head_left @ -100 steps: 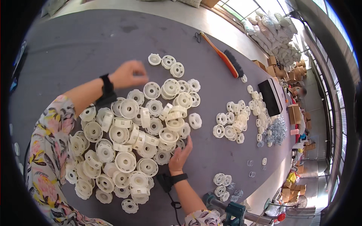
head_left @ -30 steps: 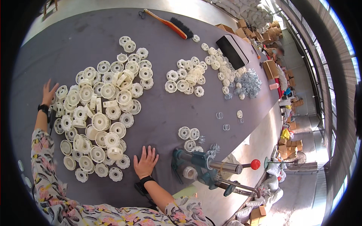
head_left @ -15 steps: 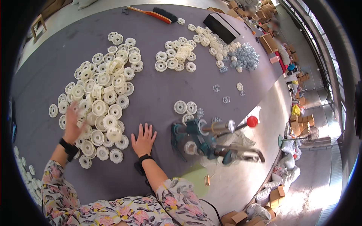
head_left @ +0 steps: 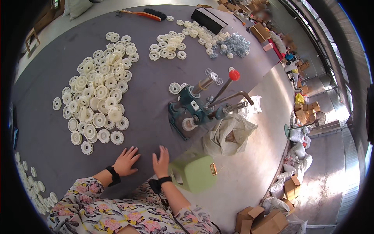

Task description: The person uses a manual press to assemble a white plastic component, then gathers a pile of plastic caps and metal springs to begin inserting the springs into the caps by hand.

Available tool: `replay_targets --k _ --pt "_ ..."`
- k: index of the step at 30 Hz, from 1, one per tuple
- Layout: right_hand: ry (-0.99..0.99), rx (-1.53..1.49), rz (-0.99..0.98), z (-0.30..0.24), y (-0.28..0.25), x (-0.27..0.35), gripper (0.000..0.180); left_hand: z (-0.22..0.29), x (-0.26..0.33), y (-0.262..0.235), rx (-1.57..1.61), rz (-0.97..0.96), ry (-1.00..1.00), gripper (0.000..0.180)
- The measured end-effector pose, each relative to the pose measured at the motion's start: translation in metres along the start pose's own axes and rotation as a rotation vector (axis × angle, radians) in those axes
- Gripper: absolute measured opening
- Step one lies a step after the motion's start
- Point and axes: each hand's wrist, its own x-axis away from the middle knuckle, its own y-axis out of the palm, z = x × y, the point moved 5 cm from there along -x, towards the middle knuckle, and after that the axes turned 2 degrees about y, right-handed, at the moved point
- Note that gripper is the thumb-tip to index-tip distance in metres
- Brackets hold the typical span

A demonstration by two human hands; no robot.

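My left hand [head_left: 125,161] rests on the grey table [head_left: 144,113] near its front edge. Its fingers are spread and hold nothing. My right hand [head_left: 161,162] is raised a little to the right of it, thumb apart from the fingers, also with nothing in it. Just beyond my left hand lies a big pile of cream plastic wheel-like discs [head_left: 101,92], some stacked or tilted. A teal hand press [head_left: 194,105] with a red-knobbed lever [head_left: 234,75] stands past my right hand. Two or so white discs [head_left: 175,88] lie behind its base.
A light green bin [head_left: 198,173] is beside my right hand, at the table edge. A pale sack [head_left: 230,134] hangs by the press. Farther back are smaller discs [head_left: 167,46], metal springs [head_left: 235,45], a black box [head_left: 209,20] and an orange-handled brush [head_left: 144,15].
My left hand has left the disc pile and come down toward me onto the bare table. My right hand has drawn back toward the green bin. The whole view has shifted.
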Motion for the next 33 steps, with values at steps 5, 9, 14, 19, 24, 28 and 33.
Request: replay_targets --k 5,9,14,19,24,28,33 --pt "0.377 -0.014 0.138 0.079 -0.060 0.022 0.055 -0.002 -0.003 0.009 -0.060 -0.037 0.003 0.071" --pt "0.383 -0.087 0.318 0.132 -0.103 -0.030 0.059 -0.009 -0.018 0.019 -0.026 0.045 -0.196 0.077" --pt "0.279 0.056 0.339 0.173 -0.138 -0.152 0.076 -0.012 -0.025 0.026 -0.171 0.029 -0.254 0.079" --pt "0.008 0.399 0.166 0.192 -0.142 -0.290 0.087 -0.023 -0.027 0.041 -0.224 -0.018 -0.271 0.079" --pt "0.122 0.543 0.040 0.180 -0.111 -0.358 0.073 -0.018 -0.026 0.042 -0.226 -0.008 -0.314 0.080" --pt "-0.072 0.311 -0.063 0.236 -0.096 -0.356 0.060 -0.023 -0.030 0.038 -0.213 0.001 -0.278 0.080" --pt "0.473 -0.758 -0.277 0.265 -0.151 -0.294 0.036 -0.017 -0.018 0.041 -0.093 -0.022 -0.320 0.076"
